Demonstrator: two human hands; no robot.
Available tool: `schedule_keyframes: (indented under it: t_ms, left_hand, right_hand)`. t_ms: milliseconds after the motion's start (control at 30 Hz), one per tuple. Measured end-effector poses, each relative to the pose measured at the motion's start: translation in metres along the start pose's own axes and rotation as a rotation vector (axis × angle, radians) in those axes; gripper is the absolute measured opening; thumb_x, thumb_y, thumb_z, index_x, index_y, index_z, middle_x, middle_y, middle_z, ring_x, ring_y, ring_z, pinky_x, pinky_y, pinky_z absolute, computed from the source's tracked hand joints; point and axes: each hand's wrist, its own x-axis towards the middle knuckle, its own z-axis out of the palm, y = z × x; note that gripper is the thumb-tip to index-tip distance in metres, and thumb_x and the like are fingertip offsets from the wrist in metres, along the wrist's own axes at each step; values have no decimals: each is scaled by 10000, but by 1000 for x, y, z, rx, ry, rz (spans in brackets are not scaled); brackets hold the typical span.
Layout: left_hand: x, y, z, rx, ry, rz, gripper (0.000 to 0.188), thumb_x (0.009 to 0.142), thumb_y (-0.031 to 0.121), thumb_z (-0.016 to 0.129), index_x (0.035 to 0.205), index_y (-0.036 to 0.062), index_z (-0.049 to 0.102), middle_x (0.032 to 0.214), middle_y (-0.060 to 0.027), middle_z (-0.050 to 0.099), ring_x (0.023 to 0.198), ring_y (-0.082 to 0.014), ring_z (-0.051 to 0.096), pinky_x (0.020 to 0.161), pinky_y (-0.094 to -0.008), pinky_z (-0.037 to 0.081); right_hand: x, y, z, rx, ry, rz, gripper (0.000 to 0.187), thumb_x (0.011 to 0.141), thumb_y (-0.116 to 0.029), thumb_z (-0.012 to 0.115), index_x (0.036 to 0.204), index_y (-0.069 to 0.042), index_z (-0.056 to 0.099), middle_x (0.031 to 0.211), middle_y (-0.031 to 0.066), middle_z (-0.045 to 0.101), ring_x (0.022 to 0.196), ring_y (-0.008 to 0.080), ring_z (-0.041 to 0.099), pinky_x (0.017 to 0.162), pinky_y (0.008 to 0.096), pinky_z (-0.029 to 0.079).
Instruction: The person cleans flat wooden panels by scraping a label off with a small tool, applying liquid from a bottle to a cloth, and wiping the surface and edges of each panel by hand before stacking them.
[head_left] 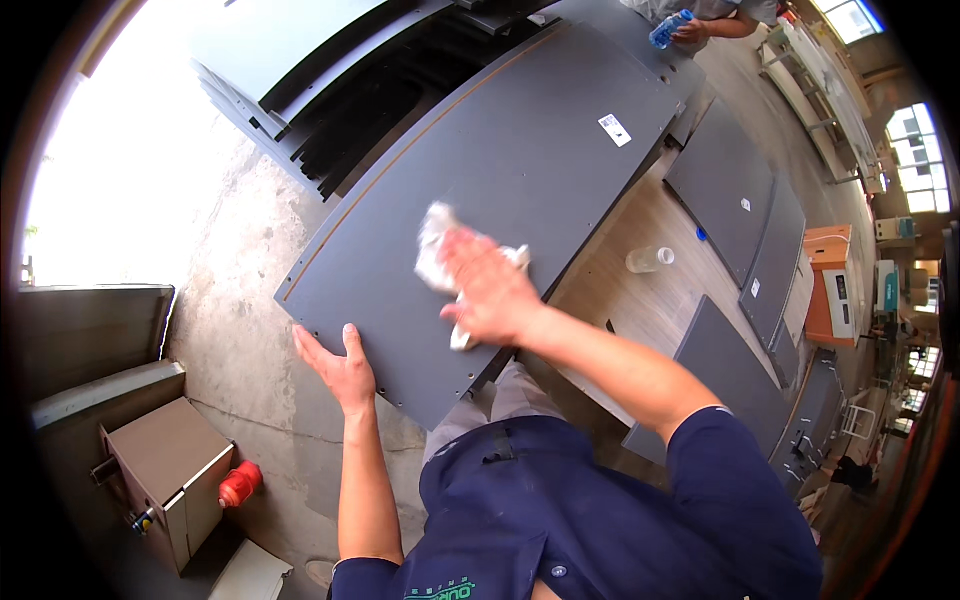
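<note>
A large dark grey panel [500,150] slants across the middle, with a brown groove along its far left edge and small holes near its borders. My left hand [347,375] is at the panel's near left edge, thumb and fingers spread against it. My right hand [490,285] presses a crumpled white cloth [432,250] onto the panel's face. Motion blurs those fingers and the cloth, and the palm hides part of it. A small white label [615,130] is stuck near the panel's far right end.
Other grey panels [735,190] lie on a wood-toned surface at right, beside a clear jar [650,260]. Far off, another person's hand [690,32] holds a blue bottle [670,30]. More boards [340,60] are stacked at far left. A brown cabinet [168,440] and red object [240,484] stand lower left.
</note>
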Motion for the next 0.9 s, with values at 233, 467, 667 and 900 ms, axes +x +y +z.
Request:
schedule_keyframes:
  t_ms: [233,467,667,900]
  left_hand:
    - [-42,-9,-19,-987,-258,-356,625,1049,314,363,1533,-24,156,1521,-179,320,1368,-268,383,1134,-391,308]
    - [-23,13,-2,-742,-178,-466,717,1034,336,471,1543,-22,115,1562,-227,237,1409,-304,327,1151,-380,284]
    - [46,24,-17,-505,-106,-560,771,987,246,583,1532,-44,121,1452,-212,382,1268,-281,461,1068,-366,378]
    - [41,22,7,-217,81,-376,570,989,323,583,1354,-83,418,1300,-196,540,1142,-277,549,1000,-368,429]
  right_hand:
    - [52,-7,11,69,13,-198,783,931,-477,520,1535,-54,259,1606,155,217,1501,272,172,1222,419,135]
    - [136,3,9,-41,56,-31,795,978,-524,400,1553,-26,172,1636,147,114,1520,280,75,1230,400,42]
    - [153,10,3,47,-34,-258,799,971,-524,451,1554,-47,182,1632,128,144,1518,260,91,1233,398,75]
    - [187,352,-98,-155,136,533,793,979,-538,372,1548,-18,183,1627,162,143,1515,288,99,1225,408,88]
